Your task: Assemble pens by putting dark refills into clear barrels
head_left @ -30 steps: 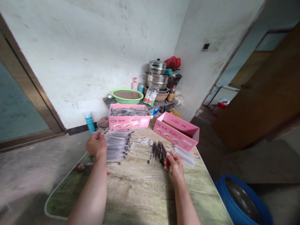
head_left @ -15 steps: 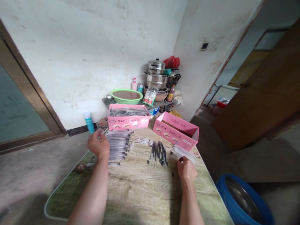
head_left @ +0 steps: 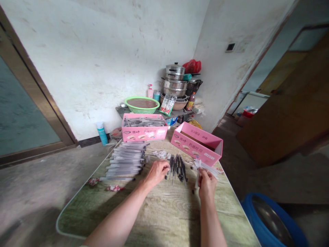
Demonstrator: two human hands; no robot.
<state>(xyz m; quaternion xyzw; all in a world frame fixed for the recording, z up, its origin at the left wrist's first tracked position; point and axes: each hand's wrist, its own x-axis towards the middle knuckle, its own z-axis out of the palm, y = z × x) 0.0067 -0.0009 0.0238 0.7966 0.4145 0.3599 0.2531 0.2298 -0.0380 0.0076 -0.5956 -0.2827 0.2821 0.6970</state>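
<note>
My left hand (head_left: 157, 172) is closed, its fingertips at the left edge of a pile of thin black pen refills (head_left: 177, 167); whether anything is between them is hidden. Pinched in my right hand (head_left: 207, 181) is a translucent white pen barrel (head_left: 197, 175), held roughly upright. Just beyond that hand lie several loose pen barrels (head_left: 212, 168). To the left, a row of translucent pens (head_left: 125, 160) with dark ends lies side by side. Small whitish pieces (head_left: 160, 154), too small to name, lie behind the refills.
Two pink cardboard boxes stand at the table's far side: the left box (head_left: 144, 133) is full of pens, the right box (head_left: 196, 144) is tilted toward the corner. Red-and-white scraps (head_left: 114, 188) lie front left. A green basin (head_left: 142, 104) and stacked pots (head_left: 175, 80) stand behind.
My left hand has moved from the far end of the pen row rightward to the refills. My right hand has raised a pen barrel upright. The view has shifted slightly.
</note>
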